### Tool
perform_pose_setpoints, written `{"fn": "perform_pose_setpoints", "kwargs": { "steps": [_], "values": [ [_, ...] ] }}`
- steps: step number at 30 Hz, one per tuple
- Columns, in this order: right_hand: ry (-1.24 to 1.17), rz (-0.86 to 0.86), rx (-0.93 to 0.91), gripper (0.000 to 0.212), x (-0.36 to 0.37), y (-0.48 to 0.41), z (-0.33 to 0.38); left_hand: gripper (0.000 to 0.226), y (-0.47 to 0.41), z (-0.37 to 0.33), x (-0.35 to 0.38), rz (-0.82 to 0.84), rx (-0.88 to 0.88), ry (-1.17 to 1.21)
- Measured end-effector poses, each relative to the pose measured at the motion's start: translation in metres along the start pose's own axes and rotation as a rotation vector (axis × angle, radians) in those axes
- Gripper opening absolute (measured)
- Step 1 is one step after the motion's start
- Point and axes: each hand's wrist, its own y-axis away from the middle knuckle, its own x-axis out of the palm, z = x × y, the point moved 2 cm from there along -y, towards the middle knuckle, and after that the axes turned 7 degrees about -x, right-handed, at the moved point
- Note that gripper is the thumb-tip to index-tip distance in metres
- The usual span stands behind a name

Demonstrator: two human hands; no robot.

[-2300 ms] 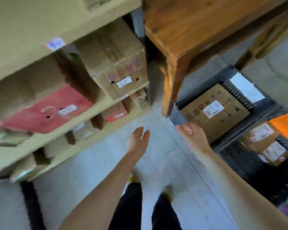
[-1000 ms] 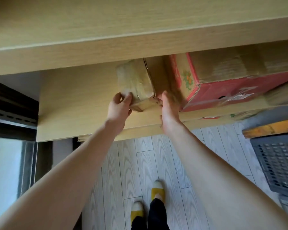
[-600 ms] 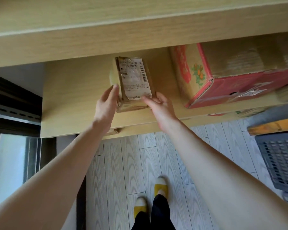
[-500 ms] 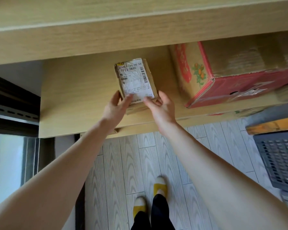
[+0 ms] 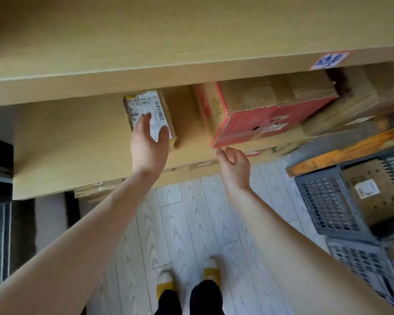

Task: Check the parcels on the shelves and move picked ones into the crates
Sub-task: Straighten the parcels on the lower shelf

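Parcel check at the shelf, label side up.
Small brown parcel [image 5: 168,110] lay flat on the shelf [image 5: 66,144], near the red box [image 5: 259,119] on its left, white shipping label [image 5: 143,105] upward, probably for reading. Left hand [image 5: 149,142] rested on it, fingers flat, not gripping; right hand [image 5: 233,164] hung loosely curled, empty, below the red box's corner. Barcode, print and blue shelf sticker [image 5: 329,60] were too blurred to read.

My left hand [image 5: 149,146] covers the lower part of the label on the small parcel [image 5: 146,105], and the print above it is too blurred to read. The grey crate [image 5: 328,201], holding what may be a labelled box, runs off the right edge.
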Motion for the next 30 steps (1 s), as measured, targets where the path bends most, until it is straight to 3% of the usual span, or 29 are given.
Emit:
{"fn": "perform_pose_setpoints", "kwargs": {
  "steps": [2,6,8,11,13,16,21,26,30],
  "values": [
    [-0.026,-0.187,0.0,0.033,-0.042,-0.015,0.013,0.059,0.013,-0.024,0.014,0.111,0.015,0.057],
    [-0.169,-0.54,-0.025,0.027,-0.111,-0.061,0.045,0.08,0.023,-0.064,0.048,0.266,-0.097,0.222],
    [-0.205,-0.576,-0.095,0.021,-0.137,-0.089,0.056,0.071,0.023,-0.08,0.064,0.262,-0.115,0.277],
    [-0.165,-0.425,-0.111,0.052,-0.162,-0.127,0.06,0.047,0.021,-0.095,0.087,0.23,-0.126,0.315],
    [-0.047,-0.243,-0.08,0.057,-0.166,-0.149,0.057,0.042,0.022,-0.096,0.099,0.191,-0.177,0.317],
    [-0.025,-0.049,-0.045,0.053,-0.17,-0.166,0.054,0.039,0.027,-0.097,0.11,0.142,-0.266,0.388],
    [-0.024,0.005,-0.024,0.043,-0.187,-0.154,0.039,0.042,0.06,-0.101,0.107,0.002,-0.236,0.36],
    [-0.226,0.087,0.177,0.038,-0.211,-0.111,0.012,0.055,0.127,-0.104,0.087,-0.077,-0.156,0.37],
    [-0.404,0.126,0.322,0.022,-0.221,-0.076,-0.005,0.054,0.177,-0.11,0.074,-0.108,-0.101,0.411]
  ]
}}
